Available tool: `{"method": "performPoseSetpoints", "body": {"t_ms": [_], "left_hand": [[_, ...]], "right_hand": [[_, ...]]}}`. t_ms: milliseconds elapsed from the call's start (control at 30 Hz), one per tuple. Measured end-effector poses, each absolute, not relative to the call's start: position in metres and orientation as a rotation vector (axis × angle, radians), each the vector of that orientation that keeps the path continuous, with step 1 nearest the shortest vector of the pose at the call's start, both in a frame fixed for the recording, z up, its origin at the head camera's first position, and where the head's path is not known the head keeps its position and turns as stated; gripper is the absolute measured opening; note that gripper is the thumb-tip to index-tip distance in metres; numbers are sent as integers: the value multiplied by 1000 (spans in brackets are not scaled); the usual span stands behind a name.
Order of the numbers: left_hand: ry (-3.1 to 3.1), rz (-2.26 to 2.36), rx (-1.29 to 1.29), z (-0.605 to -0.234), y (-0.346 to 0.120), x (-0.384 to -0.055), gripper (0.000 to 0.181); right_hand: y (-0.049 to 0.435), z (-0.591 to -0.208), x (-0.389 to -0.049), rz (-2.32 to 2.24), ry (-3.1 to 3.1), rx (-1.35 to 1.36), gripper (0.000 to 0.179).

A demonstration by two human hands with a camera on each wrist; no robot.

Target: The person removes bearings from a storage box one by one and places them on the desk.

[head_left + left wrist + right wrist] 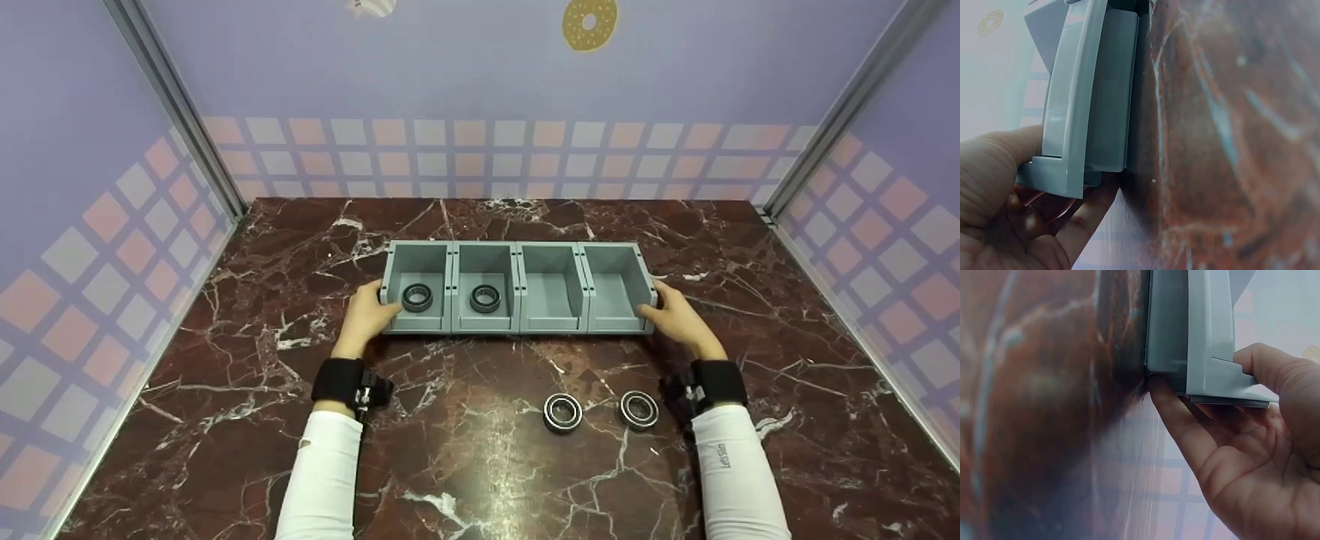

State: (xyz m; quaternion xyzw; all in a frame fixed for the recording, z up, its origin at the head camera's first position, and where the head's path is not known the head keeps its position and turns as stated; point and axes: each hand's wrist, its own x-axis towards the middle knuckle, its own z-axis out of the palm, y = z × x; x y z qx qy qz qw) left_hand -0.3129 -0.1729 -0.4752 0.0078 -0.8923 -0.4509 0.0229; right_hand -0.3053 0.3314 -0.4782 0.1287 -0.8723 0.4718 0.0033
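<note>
A row of joined grey storage bins (551, 325) sits on the table, open at the top. My left hand (366, 316) grips its left end, thumb over the side wall. At the right end my right hand (681, 319) holds the outer wall the same way. In the left wrist view, fingers curl beneath the end bin (1109, 101); the right wrist view shows fingertips at the lower corner of the opposite end bin (1168, 337). One ball bearing (417, 307) lies in the leftmost bin, another bearing (485, 308) in the bin beside it. The two right bins hold nothing.
Two more ball bearings lie on the table in front of the bins: one bearing (562, 429) near the middle, one bearing (639, 427) close to the right wrist. The dark red marbled table (480, 480) is enclosed by patterned panels (510, 82) at the back and sides.
</note>
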Motion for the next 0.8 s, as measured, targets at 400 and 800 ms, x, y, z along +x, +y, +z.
{"method": "performPoseSetpoints", "body": {"t_ms": [400, 800], "left_hand": [[-2745, -1367, -6, -475, -172, -312, 49], [-2776, -1380, -15, -472, -171, -310, 56]], "right_hand": [[331, -478, -305, 1553, -2732, 366, 51], [331, -478, -305, 1588, -2721, 374, 50]]}}
